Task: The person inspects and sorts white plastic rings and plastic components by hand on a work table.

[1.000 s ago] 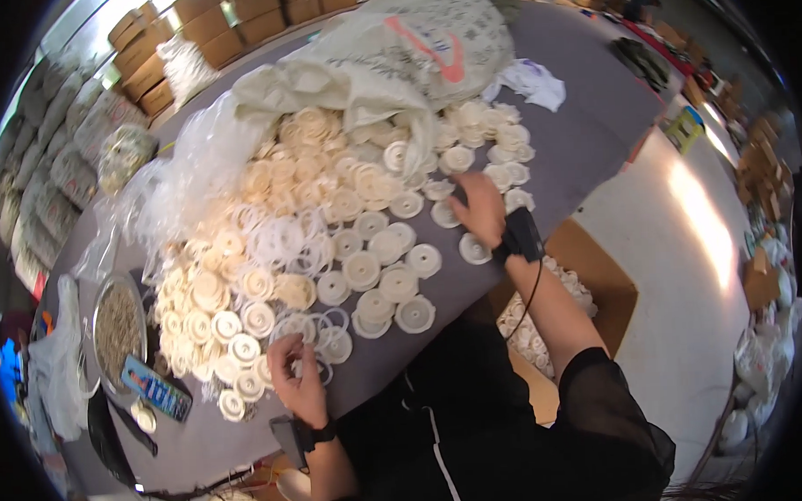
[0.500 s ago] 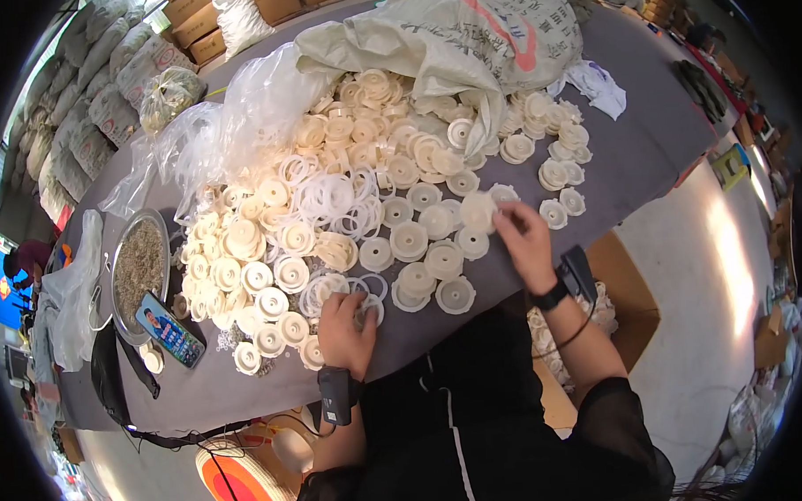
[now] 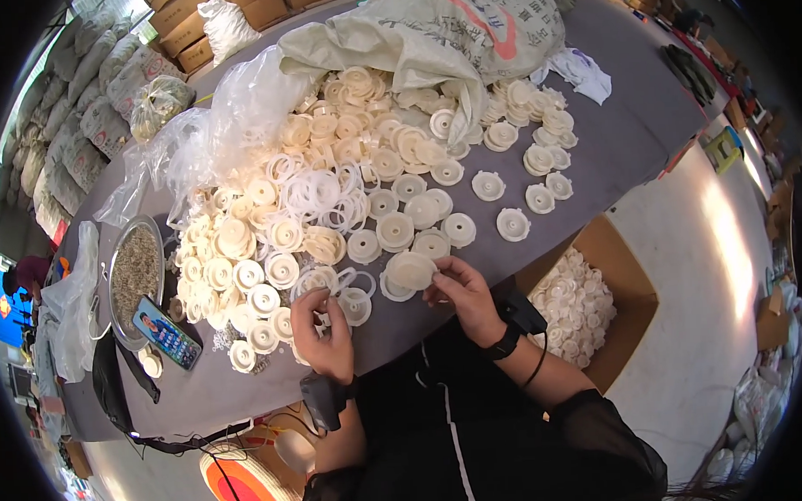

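Right hand (image 3: 467, 299) pinches a round, cream plastic disc (image 3: 410, 270) by its edge above the grey surface (image 3: 631, 141); so slight a grip could let it slip. Left hand (image 3: 326, 341) curls beside thin, white plastic rings (image 3: 317, 278), which could snag its fingers; whether it holds anything, I cannot tell.

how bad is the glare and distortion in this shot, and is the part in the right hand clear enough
Head view: bright glare streaks the floor; the table edge bows, corners black; the right hand and its pale disc look fairly clear.
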